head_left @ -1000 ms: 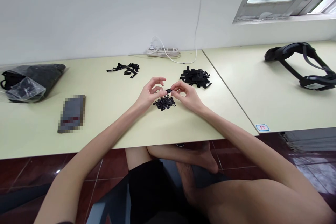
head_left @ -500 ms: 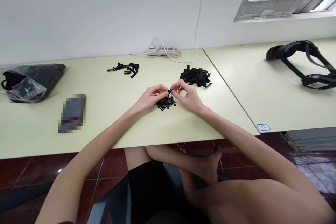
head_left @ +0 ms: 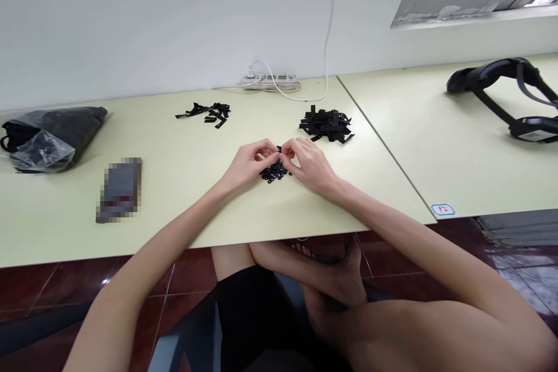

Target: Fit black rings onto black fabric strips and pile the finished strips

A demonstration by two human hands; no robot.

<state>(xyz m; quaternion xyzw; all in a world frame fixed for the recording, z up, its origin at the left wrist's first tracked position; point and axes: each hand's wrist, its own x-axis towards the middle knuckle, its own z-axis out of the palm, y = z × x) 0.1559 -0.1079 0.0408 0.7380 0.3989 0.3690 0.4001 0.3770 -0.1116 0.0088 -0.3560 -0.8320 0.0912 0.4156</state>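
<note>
As the left hand (head_left: 250, 165) and right hand (head_left: 310, 164) meet, their fingertips pinch a small black strip (head_left: 279, 149).

Between the table's (head_left: 244, 224) front edge and the heap of small black rings (head_left: 274, 171), a stretch of tabletop leaves the forearms room. Partly over the heap, each hand looks closed thumb to forefinger on the strip; its tip shows above them, the rest is hidden. Good handling likely wants light, steady pinches, with the strip kept over the rings to catch anything dropped. Farther back, the dense strip pile (head_left: 326, 124) sits just beyond the right hand, short of the seam at the table's right edge, so room there looks tight; the looser strip scatter (head_left: 211, 113) lies toward the rear edge, leaving more room beyond the left hand.
</note>
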